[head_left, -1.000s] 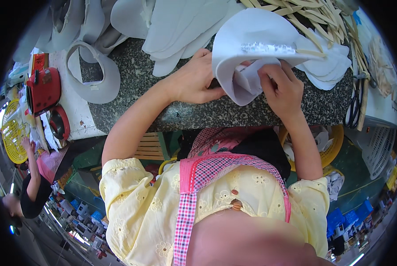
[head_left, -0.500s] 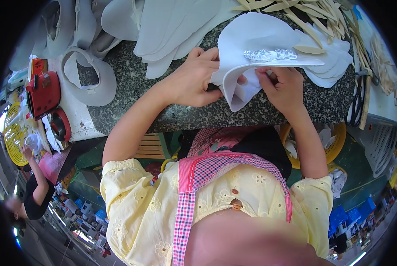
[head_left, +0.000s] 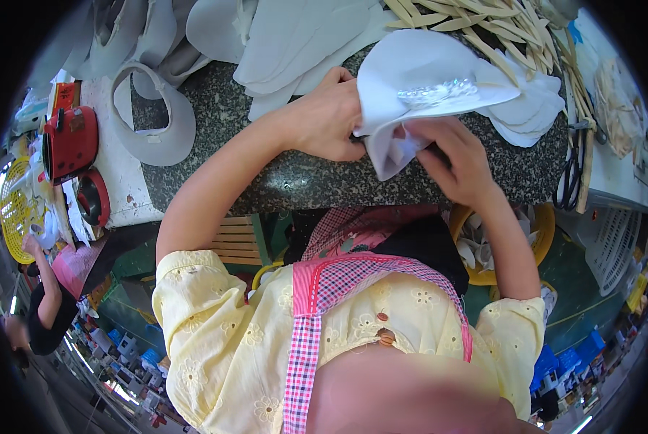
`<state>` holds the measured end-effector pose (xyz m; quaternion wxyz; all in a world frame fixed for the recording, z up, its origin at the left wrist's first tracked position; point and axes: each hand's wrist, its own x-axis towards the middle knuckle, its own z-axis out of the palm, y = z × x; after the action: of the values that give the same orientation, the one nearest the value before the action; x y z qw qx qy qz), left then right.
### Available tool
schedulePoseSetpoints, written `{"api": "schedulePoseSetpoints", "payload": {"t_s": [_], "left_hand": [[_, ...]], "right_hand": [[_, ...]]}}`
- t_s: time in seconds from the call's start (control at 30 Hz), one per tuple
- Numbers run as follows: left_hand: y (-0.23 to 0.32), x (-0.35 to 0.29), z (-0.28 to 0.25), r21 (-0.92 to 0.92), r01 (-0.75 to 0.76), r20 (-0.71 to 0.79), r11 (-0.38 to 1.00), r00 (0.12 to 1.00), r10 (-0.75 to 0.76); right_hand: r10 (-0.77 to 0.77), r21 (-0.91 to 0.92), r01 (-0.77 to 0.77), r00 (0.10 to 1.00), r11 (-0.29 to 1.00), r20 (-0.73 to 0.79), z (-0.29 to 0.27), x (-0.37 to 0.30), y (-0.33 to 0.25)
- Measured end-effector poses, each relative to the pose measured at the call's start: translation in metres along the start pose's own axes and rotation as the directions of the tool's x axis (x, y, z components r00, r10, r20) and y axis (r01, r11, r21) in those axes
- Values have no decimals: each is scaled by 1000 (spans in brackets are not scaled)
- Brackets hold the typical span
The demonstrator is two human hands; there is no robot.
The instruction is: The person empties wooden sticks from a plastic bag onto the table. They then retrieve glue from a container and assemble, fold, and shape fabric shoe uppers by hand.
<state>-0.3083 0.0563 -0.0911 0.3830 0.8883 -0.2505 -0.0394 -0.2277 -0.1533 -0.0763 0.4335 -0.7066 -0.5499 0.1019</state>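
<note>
A white sun visor [head_left: 418, 65] with a shiny, clear-silver decoration is up in front of me over the speckled dark stone tabletop [head_left: 295, 181]. Its brim faces away and a loose white flap hangs from the near side. My left hand [head_left: 331, 119] grips the visor's left edge, with some fingertips hidden behind it. My right hand [head_left: 454, 155] is curled at the near right underside, fingers on the folded white material and thumb lower down. The brim partly covers those fingertips.
Flat white brim pieces [head_left: 295, 43] are stacked at the back; more [head_left: 530, 108] lie to the right. Cream strips [head_left: 483, 22] pile up behind. Finished-looking visors [head_left: 154, 148] and a red device [head_left: 71, 145] are at left. Black scissors [head_left: 572, 181] hang right; a yellow basket [head_left: 548, 242] stands below.
The visor has tilted, its brim turning down toward the right. My right hand has shifted with it, its fingers now further over the flap. My left hand keeps its grip on the edge.
</note>
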Motion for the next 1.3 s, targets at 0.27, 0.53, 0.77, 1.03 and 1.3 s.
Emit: {"api": "schedulePoseSetpoints", "payload": {"t_s": [0.27,0.53,0.77,1.03,1.3], "left_hand": [[12,-13,-2,108,64,-47,992,997,-60],[110,-17,10,668,-278,-365,690,685,630],[100,-24,9,846,103,-194,522,974,122],[86,-58,32,934,131,-203,333,960,193],[70,-55,27,959,102,-179,264,941,286]], "right_hand": [[-78,-115,129,926,985,368,-16,-4,23],[-94,-311,244,899,919,428,-8,10,5],[-44,-212,127,933,969,356,-4,17,-18],[-58,-340,80,996,937,75,35,15,-30],[-9,-361,13,1000,932,12,40,20,-26]]}}
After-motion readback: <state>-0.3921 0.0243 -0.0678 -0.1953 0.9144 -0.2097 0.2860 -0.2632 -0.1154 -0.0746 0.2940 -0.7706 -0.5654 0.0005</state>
